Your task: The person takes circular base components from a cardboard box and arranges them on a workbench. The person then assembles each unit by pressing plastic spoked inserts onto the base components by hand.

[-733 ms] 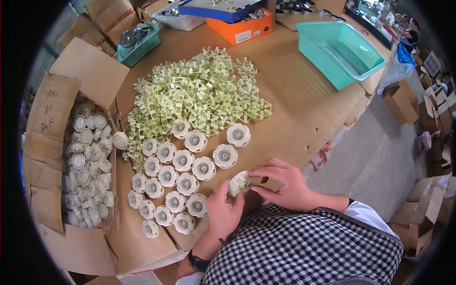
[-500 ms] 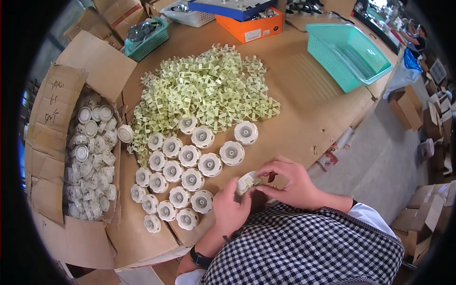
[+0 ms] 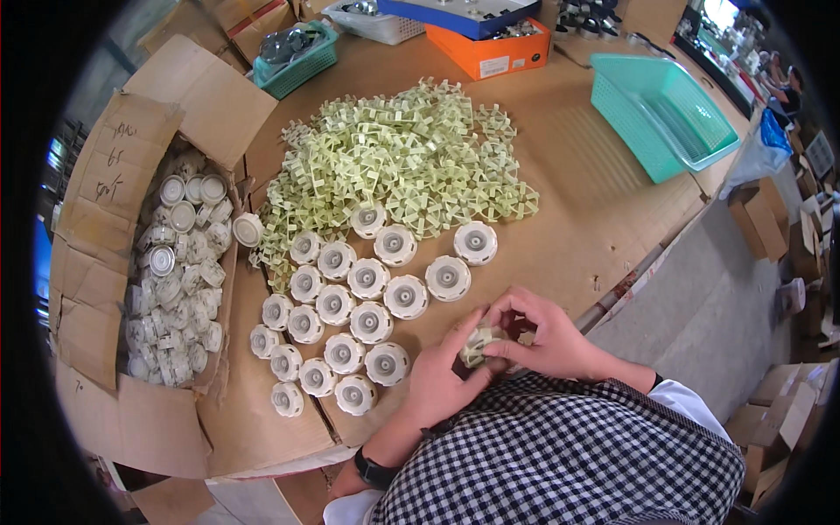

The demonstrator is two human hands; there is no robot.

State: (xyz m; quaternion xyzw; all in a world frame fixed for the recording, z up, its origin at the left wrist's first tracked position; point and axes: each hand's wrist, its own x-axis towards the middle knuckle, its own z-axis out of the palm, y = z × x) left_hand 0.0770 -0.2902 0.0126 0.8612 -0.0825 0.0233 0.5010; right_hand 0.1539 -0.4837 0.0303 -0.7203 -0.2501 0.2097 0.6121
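Note:
Close to my body, at the table's near edge, I hold a small round white plastic part (image 3: 473, 348) with pale green showing on its side. My left hand (image 3: 442, 374) is closed around it from the left, thumb below and fingers above. The closed fingers of my right hand (image 3: 544, 337) press on its right side and partly hide it. Just left of my hands, several round white plastic caps (image 3: 371, 322) lie in rough rows, hollow side up. Behind them is a heap of pale green plastic clips (image 3: 385, 157).
An open cardboard box (image 3: 118, 254) full of white round parts stands on the left. A teal basket (image 3: 643, 118) sits at the back right. An orange box (image 3: 490, 54), a blue tray (image 3: 464, 17) and a smaller teal basket (image 3: 297, 66) line the far side.
My hands have closed in around the white part and it has turned, showing more of its pale green side. The whole view has shifted slightly, and the caps on the table stay in place.

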